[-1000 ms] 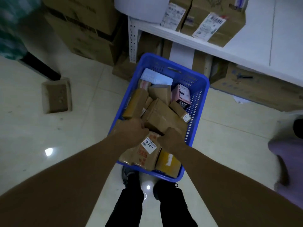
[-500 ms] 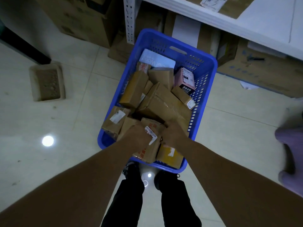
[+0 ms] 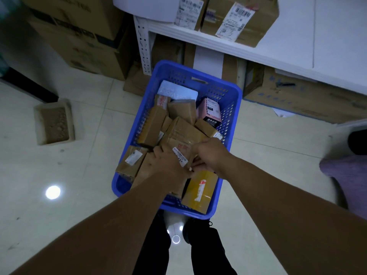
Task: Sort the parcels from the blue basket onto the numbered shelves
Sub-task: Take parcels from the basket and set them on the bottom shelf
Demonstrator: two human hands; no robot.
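Note:
A blue basket [image 3: 234,100] stands on the tiled floor, filled with several brown cardboard parcels, a pink box [image 3: 211,112] and a pale blue packet [image 3: 176,92]. Both my hands reach into its near half. My left hand [image 3: 167,165] and my right hand [image 3: 210,153] hold the two sides of a small brown parcel [image 3: 181,151] with a white label and red print. A yellow parcel [image 3: 200,190] lies just below my right hand. A white shelf [image 3: 258,54] runs behind the basket with labelled boxes [image 3: 238,18] on it.
Stacked large cartons [image 3: 79,36] stand at the back left. More cartons [image 3: 307,100] sit under the shelf. A shallow tray of brown grit [image 3: 53,122] lies on the floor at left. A purple seat [image 3: 345,179] is at the right edge. My feet are under the basket's near rim.
Both hands have closed on the labelled parcel and tilted it up, its label turned toward me. My right hand moved up and right. The view shifted a little.

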